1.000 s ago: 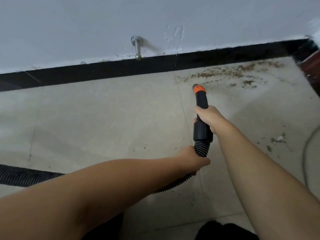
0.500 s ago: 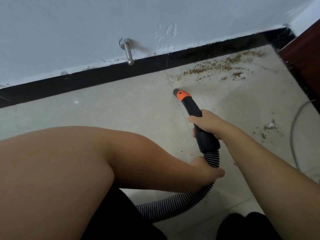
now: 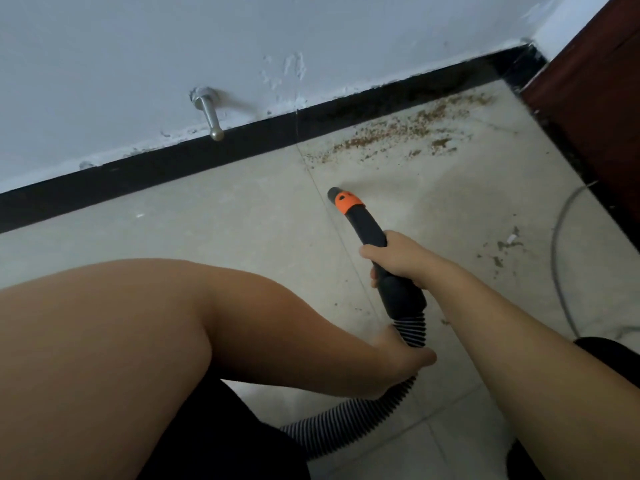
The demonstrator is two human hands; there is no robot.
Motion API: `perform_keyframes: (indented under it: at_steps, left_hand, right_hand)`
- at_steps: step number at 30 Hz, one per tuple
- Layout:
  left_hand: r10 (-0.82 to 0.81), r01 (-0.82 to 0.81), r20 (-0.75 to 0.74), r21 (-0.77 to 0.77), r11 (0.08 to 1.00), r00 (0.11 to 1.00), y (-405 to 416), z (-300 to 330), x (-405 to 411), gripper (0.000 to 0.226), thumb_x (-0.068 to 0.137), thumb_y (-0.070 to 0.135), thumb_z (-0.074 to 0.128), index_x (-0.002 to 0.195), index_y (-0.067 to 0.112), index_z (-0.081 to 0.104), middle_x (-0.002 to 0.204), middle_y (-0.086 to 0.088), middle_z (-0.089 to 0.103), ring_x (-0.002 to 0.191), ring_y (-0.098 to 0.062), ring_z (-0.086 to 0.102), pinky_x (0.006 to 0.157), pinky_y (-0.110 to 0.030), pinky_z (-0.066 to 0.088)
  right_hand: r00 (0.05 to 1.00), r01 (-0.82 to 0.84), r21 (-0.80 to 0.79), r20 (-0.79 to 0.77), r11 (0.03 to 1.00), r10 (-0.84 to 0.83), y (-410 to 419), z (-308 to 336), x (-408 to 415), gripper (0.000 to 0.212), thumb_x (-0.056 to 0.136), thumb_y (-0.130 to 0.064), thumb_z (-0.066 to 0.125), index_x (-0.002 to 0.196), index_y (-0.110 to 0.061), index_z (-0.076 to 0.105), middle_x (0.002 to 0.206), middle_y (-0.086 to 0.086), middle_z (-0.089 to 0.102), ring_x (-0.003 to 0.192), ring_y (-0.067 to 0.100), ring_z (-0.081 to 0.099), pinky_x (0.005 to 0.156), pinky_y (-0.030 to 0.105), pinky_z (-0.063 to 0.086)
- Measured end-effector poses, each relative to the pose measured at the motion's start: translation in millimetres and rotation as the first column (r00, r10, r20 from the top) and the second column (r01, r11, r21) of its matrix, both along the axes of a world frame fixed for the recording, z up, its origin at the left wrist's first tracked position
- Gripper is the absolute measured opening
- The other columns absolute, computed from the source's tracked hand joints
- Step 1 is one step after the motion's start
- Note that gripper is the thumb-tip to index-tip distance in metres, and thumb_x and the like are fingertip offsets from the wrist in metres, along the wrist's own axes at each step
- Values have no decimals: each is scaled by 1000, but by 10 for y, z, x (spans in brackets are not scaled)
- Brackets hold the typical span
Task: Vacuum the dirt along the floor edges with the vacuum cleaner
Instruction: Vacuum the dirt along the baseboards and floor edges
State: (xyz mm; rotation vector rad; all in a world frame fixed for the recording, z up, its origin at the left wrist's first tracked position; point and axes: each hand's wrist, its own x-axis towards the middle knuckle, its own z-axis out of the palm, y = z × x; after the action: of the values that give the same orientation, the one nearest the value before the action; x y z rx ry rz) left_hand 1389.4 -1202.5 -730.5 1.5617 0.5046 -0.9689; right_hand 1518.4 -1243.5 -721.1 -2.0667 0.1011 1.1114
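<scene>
My right hand has its fingers curled round the black plastic vacuum nozzle with an orange collar at centre frame; my left hand grips the ribbed grey hose just below. The nozzle tip points toward the scattered brown dirt along the black skirting, upper right, near the pale tiled floor

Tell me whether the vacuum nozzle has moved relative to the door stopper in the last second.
Yes. The nozzle has drawn back from the skirting, lying lower and farther from the door stopper than before.
</scene>
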Motion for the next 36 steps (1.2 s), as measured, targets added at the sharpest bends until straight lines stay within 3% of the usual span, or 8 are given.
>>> perform_keyframes:
  at_steps: [3,9,11,15,18,26,32,36]
  left_hand:
    - [36,-34,86,-26,999,996,-154,39,105,23,89,13,63,73,20,48,71,2,53,59,-9,52,58,-20,46]
    - [99,-99,-11,40,994,995,-345,15,339,25,82,16,65,70,17,42,69,-3,50,76,-22,56,80,-41,55]
    - [120,-119,-14,71,990,993,-410,39,392,23,82,18,66,73,16,44,71,-4,53,75,-23,58,82,-42,56]
    - [188,-189,18,129,973,982,-472,78,524,20,83,19,67,78,15,48,72,-3,55,62,-17,57,65,-31,55]
    - [243,-249,55,176,952,968,-539,106,627,20,83,22,67,80,15,49,70,-3,56,56,-14,55,55,-25,51]
    - [377,-379,49,183,907,925,-901,-4,725,17,78,16,65,79,14,48,68,-4,53,59,-18,55,58,-29,51]
    - [439,-437,28,167,884,898,-1167,3,742,16,79,13,65,81,16,49,69,-1,53,56,-12,54,53,-24,51]
    - [434,-428,8,177,886,901,-1298,133,758,19,82,14,65,91,12,48,74,-4,52,59,-14,54,56,-26,51]
  right_hand:
    - [999,50,-4,7,999,-50,-97,34,159,15,91,-17,53,99,-6,46,63,12,63,47,20,62,43,22,48]
    - [996,93,44,8,995,-93,-293,-23,398,12,91,-15,52,97,-6,46,66,13,60,55,26,60,52,28,51]
    - [995,96,64,-10,993,-96,-334,-30,453,10,91,-14,52,93,-6,46,64,13,58,54,26,59,54,30,52]
    - [992,124,107,-19,987,-122,-369,-30,610,10,91,-13,52,86,-7,47,70,13,56,64,29,56,71,41,52]
    - [996,83,127,-32,988,-80,-375,-13,737,12,92,-17,53,87,-7,47,71,10,56,64,26,56,71,40,51]
    - [999,-42,116,0,992,42,-536,-145,861,12,87,-21,55,88,-11,48,68,6,58,60,23,60,64,35,54]
    - [991,-136,117,28,984,134,-694,-240,864,14,84,-23,55,91,-13,48,71,6,60,60,23,61,68,37,55]
    - [988,-154,117,-9,981,156,-812,-173,859,15,85,-25,56,90,-14,47,69,6,60,68,27,62,81,46,57]
